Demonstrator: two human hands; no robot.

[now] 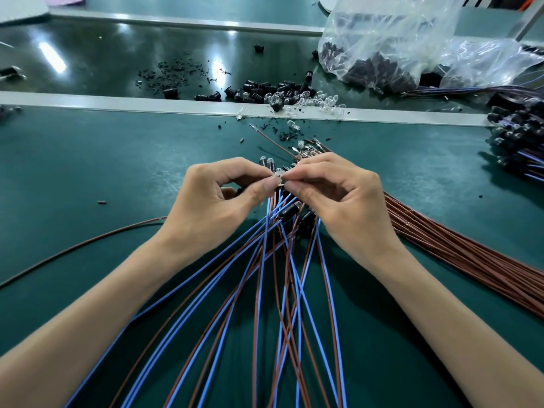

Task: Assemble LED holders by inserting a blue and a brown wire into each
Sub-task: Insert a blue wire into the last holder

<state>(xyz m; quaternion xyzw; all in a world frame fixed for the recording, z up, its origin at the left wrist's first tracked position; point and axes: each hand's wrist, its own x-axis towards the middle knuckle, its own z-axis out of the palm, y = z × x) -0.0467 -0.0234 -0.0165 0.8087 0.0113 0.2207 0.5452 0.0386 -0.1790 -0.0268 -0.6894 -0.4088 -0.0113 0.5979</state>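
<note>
The small clear LED piece (278, 174) is judged very light and easily dropped, and its thin metal parts are likely to bend if forced, so it is best pinched by the body with the fingertips. The blue wires (263, 260) and brown wires (471, 254) are judged limp yet springy, and each is best taken close to its tip. The piece is pinched from both sides: the left hand (217, 198) is curled on it with thumb and forefinger, the right hand (338, 195) likewise, with the fingertips nearly meeting. It is held over the green table (88, 160), above the fan of wires that runs under both hands. A black holder (290, 212) is seen just below the right hand. Whether a wire is seated cannot be told
</note>
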